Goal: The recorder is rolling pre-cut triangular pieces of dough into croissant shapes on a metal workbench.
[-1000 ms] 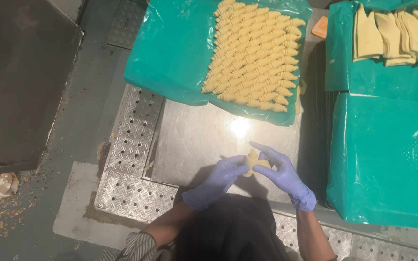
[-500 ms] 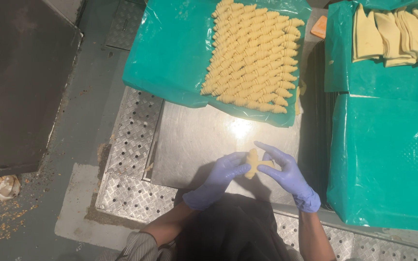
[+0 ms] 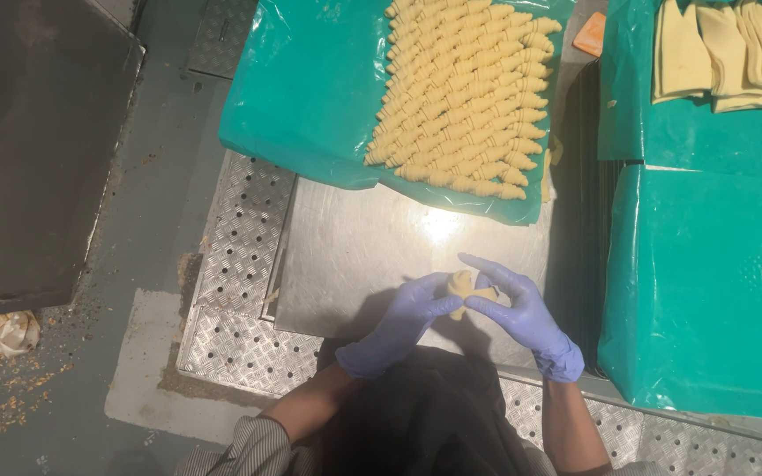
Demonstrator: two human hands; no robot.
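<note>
Big teal plastic sheet [image 3: 310, 97] up top, rows of rolled dough pieces [image 3: 465, 92] lined on it — below, the steel worktable [image 3: 354, 247]. Left hand [image 3: 399, 324] and right hand [image 3: 522, 313], both in blue gloves, pinch one small dough piece [image 3: 462, 286] between fingertips, just above the steel.

The dough piece [image 3: 463, 288] is largely covered by both hands' fingers; the flat dough sheets [image 3: 720, 53], far beyond the right hand [image 3: 522, 316], run off the top edge.
</note>
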